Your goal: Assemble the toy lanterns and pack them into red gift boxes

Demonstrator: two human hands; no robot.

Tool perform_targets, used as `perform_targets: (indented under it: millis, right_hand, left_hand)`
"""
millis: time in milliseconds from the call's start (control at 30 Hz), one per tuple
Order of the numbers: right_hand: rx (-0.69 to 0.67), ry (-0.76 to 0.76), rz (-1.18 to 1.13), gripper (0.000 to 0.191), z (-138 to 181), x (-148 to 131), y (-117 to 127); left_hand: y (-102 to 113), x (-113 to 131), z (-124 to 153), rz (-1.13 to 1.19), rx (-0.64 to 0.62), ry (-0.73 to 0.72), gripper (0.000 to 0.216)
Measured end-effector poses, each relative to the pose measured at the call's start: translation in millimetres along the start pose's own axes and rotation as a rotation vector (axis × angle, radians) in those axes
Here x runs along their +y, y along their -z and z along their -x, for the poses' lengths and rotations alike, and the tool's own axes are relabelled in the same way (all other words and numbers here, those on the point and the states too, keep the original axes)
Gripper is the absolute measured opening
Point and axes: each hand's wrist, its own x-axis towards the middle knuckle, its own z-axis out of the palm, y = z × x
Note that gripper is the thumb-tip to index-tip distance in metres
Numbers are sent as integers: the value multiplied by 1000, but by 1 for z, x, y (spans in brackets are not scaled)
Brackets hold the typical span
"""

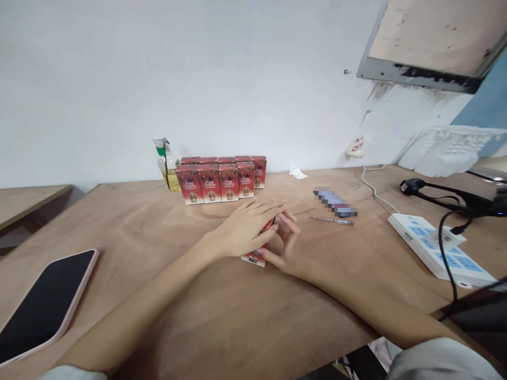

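Both hands meet at the middle of the wooden table (222,316) around a small red printed box (255,257). My left hand (245,227) lies over the box's top with fingers stretched across it. My right hand (285,240) curls around its right end, fingertips pinched at the far corner. Most of the box is hidden under the hands. Behind them, against the white wall, stands a row of several matching red boxes (222,179).
A small bottle of yellow liquid (168,166) stands left of the row. A phone in a pink case (45,303) lies at the near left. A screwdriver (332,220), a white power strip (435,245) with a black cable and a black device (447,192) sit right.
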Motion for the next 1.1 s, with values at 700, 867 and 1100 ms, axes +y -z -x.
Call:
perform_targets:
  millis: [700,867,1100]
  right_hand:
    - [-165,-171,62,72,-6,45,25]
    - [71,-366,210,72,-35,104,45]
    - [-49,-339,264,65,-81,151,19]
  left_hand:
    - [6,-31,0,48,119,181,63]
    - [25,-92,10,-33,638,345,56]
    - [-19,-185,48,302,1223,845,42]
